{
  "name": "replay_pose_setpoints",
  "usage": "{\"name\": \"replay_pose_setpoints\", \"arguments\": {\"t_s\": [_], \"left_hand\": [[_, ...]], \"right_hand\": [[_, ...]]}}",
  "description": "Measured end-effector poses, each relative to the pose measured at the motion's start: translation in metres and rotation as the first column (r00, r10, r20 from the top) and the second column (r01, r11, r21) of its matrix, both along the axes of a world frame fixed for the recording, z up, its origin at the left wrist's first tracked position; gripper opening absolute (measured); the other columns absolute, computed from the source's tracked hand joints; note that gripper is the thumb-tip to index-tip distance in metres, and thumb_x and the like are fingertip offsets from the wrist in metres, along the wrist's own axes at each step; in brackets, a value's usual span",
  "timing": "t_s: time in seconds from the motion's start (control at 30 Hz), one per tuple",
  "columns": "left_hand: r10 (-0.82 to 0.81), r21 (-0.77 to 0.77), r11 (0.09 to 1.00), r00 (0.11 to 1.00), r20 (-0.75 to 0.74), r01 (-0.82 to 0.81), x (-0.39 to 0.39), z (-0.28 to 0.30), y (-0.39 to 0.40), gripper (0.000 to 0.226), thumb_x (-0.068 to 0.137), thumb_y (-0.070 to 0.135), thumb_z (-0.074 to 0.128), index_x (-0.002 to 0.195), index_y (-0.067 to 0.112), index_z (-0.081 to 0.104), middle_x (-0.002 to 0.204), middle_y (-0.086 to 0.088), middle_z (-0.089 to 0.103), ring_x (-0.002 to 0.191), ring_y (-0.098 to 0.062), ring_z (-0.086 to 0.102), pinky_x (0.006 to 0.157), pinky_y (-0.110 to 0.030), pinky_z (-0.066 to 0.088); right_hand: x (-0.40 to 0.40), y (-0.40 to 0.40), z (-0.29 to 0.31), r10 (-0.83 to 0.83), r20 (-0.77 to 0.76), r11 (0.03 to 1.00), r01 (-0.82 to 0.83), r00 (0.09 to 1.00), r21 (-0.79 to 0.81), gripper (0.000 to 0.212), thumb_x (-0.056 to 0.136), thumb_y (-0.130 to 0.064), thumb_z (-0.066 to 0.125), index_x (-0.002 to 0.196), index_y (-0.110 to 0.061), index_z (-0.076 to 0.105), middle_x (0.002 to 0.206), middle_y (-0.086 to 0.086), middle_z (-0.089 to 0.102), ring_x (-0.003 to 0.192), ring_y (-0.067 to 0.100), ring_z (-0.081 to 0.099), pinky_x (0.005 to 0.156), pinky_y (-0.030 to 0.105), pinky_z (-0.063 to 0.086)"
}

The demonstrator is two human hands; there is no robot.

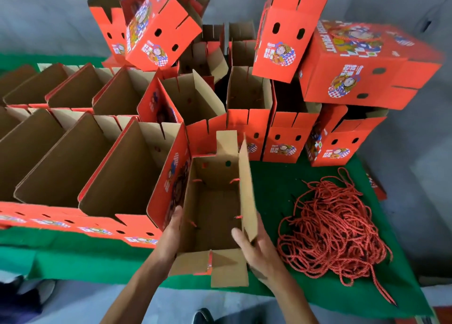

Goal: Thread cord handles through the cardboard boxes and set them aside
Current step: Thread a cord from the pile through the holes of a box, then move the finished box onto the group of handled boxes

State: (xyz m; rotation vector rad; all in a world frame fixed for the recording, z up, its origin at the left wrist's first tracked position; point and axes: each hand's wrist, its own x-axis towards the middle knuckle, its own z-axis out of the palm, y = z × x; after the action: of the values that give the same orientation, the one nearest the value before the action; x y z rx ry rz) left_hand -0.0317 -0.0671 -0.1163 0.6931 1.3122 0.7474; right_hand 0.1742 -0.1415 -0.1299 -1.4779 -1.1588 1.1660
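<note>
Two hands on it: your left hand (172, 228) grips the near-left wall of the open box (215, 208) on the green cloth (73, 260), and your right hand (254, 248) clasps its right wall, thumb inside. It looks light and flimsy, so hold by the walls, not the loose flaps. Right of it sits the limp cord pile (332, 228); beyond, the stacked boxes (288, 30) blur, and the cord ends inside yours are hard to read.
</note>
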Motion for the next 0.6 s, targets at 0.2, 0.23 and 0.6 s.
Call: {"name": "replay_pose_setpoints", "arguments": {"t_s": [0.2, 0.23, 0.6], "left_hand": [[0.034, 0.168, 0.986, 0.98, -0.198, 0.0, -0.001, 0.001, -0.006, 0.077, 0.066, 0.082, 0.073, 0.126, 0.037, 0.061, 0.109, 0.011, 0.076, 0.102, -0.017, 0.072, 0.087, -0.042, 0.061], [0.049, 0.228, 0.974, 0.976, -0.211, 0.001, -0.001, 0.004, -0.006, 0.078, 0.062, 0.08, 0.078, 0.123, 0.033, 0.064, 0.105, 0.013, 0.077, 0.096, -0.014, 0.074, 0.078, -0.035, 0.062], [-0.325, 0.666, 0.637, 0.919, -0.225, 0.388, 0.064, 0.051, -0.041, 0.093, 0.088, 0.064, 0.069, 0.16, 0.05, 0.011, 0.167, 0.026, 0.012, 0.152, 0.002, 0.02, 0.118, -0.023, 0.033]], "right_hand": [[0.005, 0.002, -0.007, -0.342, -0.245, 0.935, 0.303, 0.907, -0.184, 0.032, 0.106, -0.018, 0.051, 0.099, -0.031, 0.079, 0.111, -0.024, 0.074, 0.109, -0.009, 0.064, 0.091, 0.005, 0.045], [0.009, 0.005, -0.003, -0.411, -0.313, 0.908, 0.356, 0.856, -0.221, 0.032, 0.104, -0.019, 0.051, 0.094, -0.028, 0.08, 0.113, -0.015, 0.076, 0.11, -0.002, 0.066, 0.094, 0.013, 0.049], [0.063, 0.013, 0.042, -0.583, -0.402, 0.811, 0.479, 0.706, -0.336, 0.04, 0.107, -0.023, 0.044, 0.078, -0.002, 0.062, 0.045, 0.013, 0.062, 0.035, 0.021, 0.06, 0.064, 0.039, 0.044]]}}
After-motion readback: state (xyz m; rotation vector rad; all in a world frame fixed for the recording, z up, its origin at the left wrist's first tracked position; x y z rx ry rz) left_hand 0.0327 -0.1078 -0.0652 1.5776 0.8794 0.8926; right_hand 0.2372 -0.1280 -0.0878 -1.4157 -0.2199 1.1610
